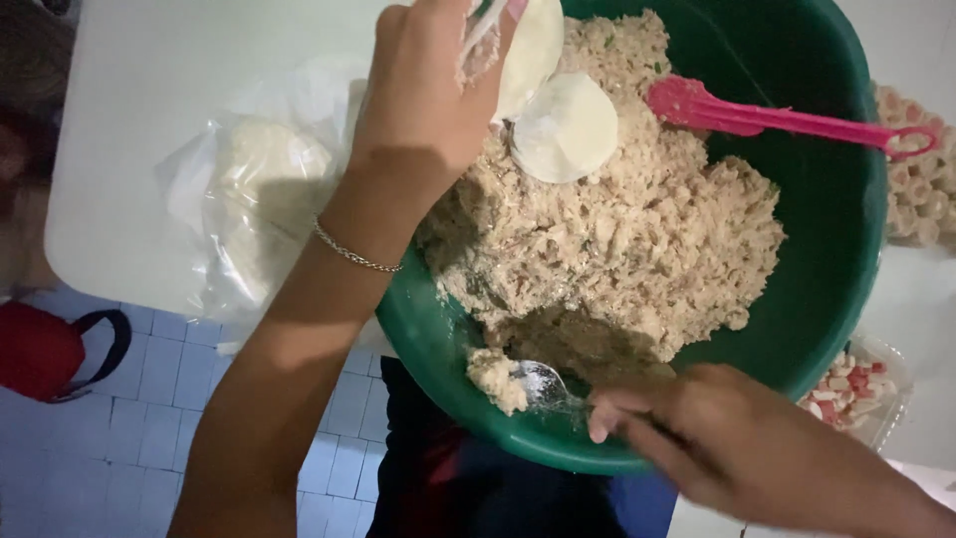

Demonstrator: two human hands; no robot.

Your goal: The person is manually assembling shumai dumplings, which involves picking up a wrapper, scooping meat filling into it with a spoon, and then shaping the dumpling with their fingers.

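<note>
The right hand (737,448) at five o'clock has its fingers pinched around the handle of a metal spoon (538,384), whose bowl carries a lump of the pale minced filling (617,219) near the basin's near rim, tipped low as if to keep the scoop from sliding off. The left hand (428,100) at twelve o'clock is raised over the filling, fingers closed on a thin round dumpling wrapper (533,45), held flat and clear of the mix so it stays clean; a silver bracelet (354,257) circles that wrist. A second round wrapper (568,128) lies on top of the filling just beside it. All this sits inside a large green plastic basin (836,249), with a pink plastic spoon (757,118) resting against the wall at two o'clock. Out at nine o'clock a clear bag of wrappers (254,189) lies on the white table (139,120); at four o'clock is a tray of chopped crab sticks (851,389).
</note>
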